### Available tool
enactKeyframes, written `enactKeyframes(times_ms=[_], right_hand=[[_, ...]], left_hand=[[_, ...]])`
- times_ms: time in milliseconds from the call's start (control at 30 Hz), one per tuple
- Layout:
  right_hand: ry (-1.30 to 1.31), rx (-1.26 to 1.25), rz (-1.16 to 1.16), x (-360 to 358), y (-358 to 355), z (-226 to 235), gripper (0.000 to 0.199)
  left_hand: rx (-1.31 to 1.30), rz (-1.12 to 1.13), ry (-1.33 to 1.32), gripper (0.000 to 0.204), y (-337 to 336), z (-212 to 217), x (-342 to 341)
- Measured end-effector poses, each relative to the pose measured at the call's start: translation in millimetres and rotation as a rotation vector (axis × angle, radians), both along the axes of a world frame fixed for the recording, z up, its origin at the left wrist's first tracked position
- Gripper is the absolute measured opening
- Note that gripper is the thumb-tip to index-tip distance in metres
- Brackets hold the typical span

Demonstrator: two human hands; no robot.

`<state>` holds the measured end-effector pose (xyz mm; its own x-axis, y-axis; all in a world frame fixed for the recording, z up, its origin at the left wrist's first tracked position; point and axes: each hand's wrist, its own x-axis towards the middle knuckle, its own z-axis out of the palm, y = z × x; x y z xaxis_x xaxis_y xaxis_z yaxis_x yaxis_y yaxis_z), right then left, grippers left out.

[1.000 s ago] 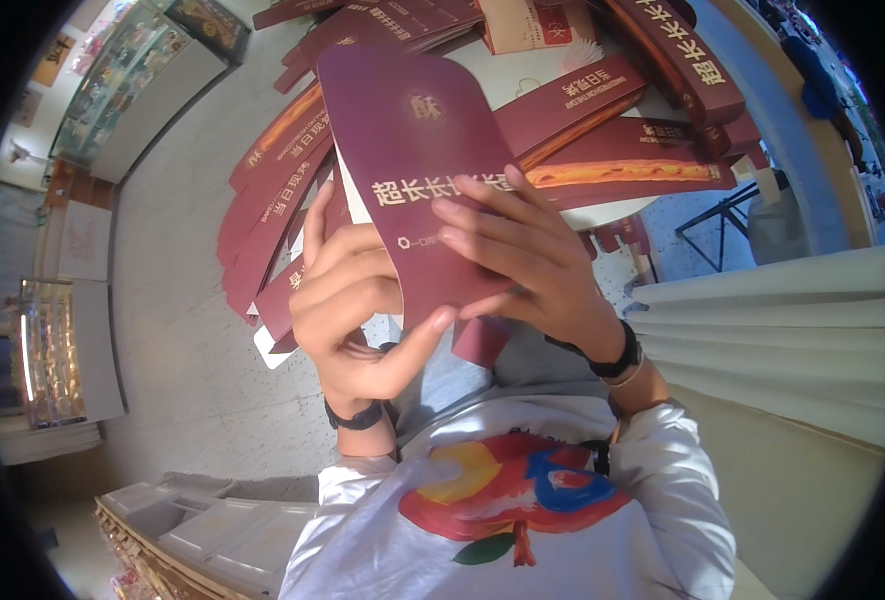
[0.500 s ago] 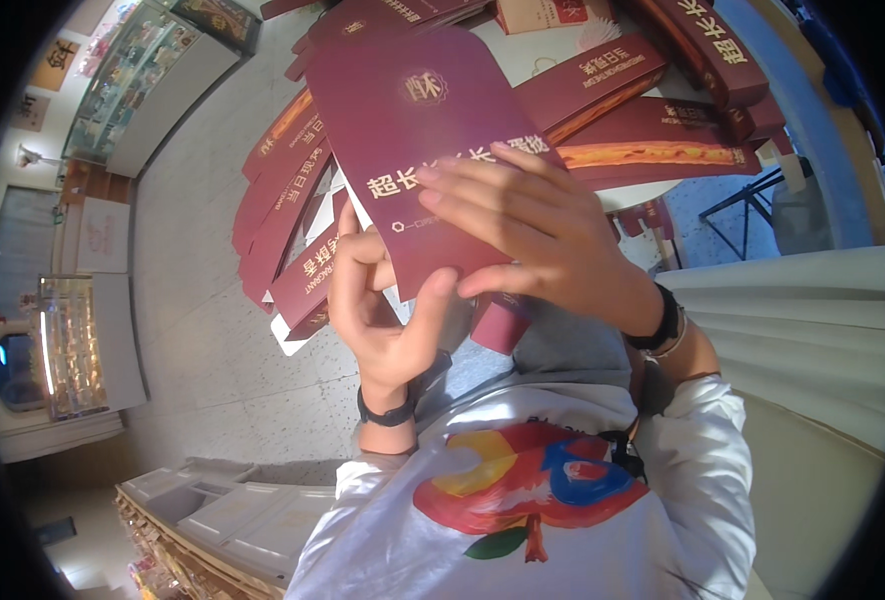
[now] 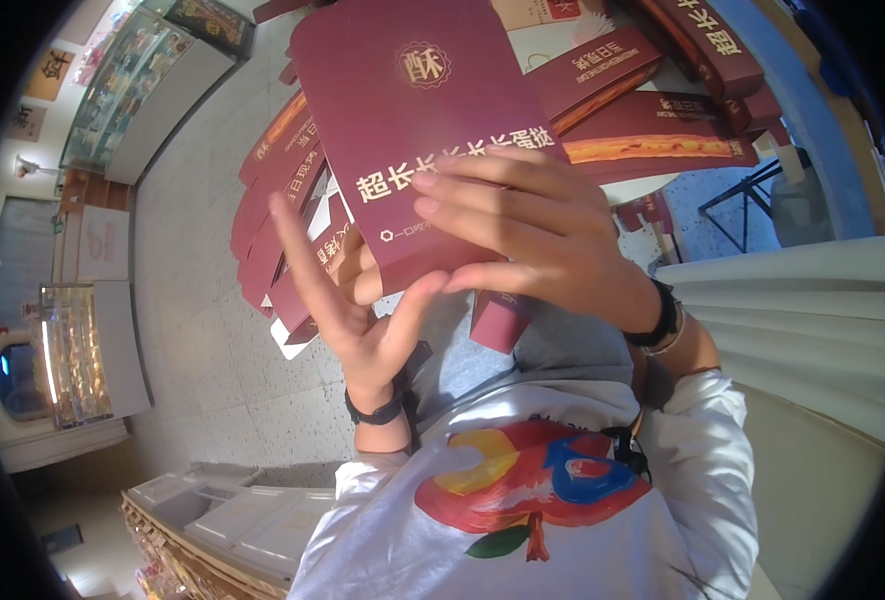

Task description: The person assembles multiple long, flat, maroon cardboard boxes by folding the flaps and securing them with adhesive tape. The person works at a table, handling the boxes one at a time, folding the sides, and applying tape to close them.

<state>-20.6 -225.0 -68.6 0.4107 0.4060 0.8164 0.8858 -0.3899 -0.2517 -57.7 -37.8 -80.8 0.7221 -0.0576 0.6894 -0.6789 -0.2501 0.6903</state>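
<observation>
— Desk: What do I see from the head camera at this moment?

— Operator: I see a flat maroon carton with gold lettering held up close in front of the lens, filling the upper middle of the view. The right hand lies across its lower face, four fingers spread flat over the print and the thumb tucked under the bottom edge, so it is clamped on the carton. The left hand sits just below and left of it, palm open, fingers apart and pointing upward; its thumb meets the carton's lower edge near the right thumb, but I cannot tell whether it grips.

— Desk: And around it?

— Operator: Behind the carton I see a fan of more maroon cartons stacked and overlapping, and further long maroon boxes lying on a pale surface to the upper right. Both wrists wear dark bands. A glass display counter stands at the far left.
</observation>
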Motion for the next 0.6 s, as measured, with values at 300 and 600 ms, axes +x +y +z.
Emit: enactKeyframes(times_ms=[300,600], right_hand=[[0.572,0.606,0.008,-28,-31,-3,0.076],[0.464,0.283,-0.055,-29,-36,17,0.058]], left_hand=[[-0.282,-0.014,0.069,0.047,21,0,-10],[-0.327,-0.001,0.024,0.048,23,-6,-14]])
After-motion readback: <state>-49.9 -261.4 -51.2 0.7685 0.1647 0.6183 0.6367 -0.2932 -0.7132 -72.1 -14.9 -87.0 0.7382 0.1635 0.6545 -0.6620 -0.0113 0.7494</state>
